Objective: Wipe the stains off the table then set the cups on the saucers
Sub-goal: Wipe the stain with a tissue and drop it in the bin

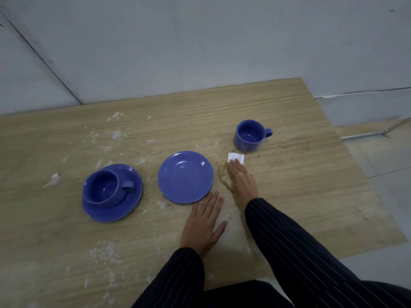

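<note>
Wiping step is in hand, cups come later. Right hand (241, 180) lies flat, fingers together, pressing a folded white tissue (236, 158) onto the table (289, 174), w/ the tissue under the fingertips. Brown stain (223, 180) curves just at 9 o'clock of that hand, between it & the empty saucer (185, 177). Left hand (204, 225) rests flat w/ fingers spread, holding nothing, at 5 o'clock of that saucer. Loose cup (248, 136) stands upright at 1 o'clock of the tissue; the other cup (105, 187) already sits on its saucer (112, 194) far at 9. Next, probably: drag tissue back thru the stain, keeping pressure, w/o nudging the saucer.
</note>
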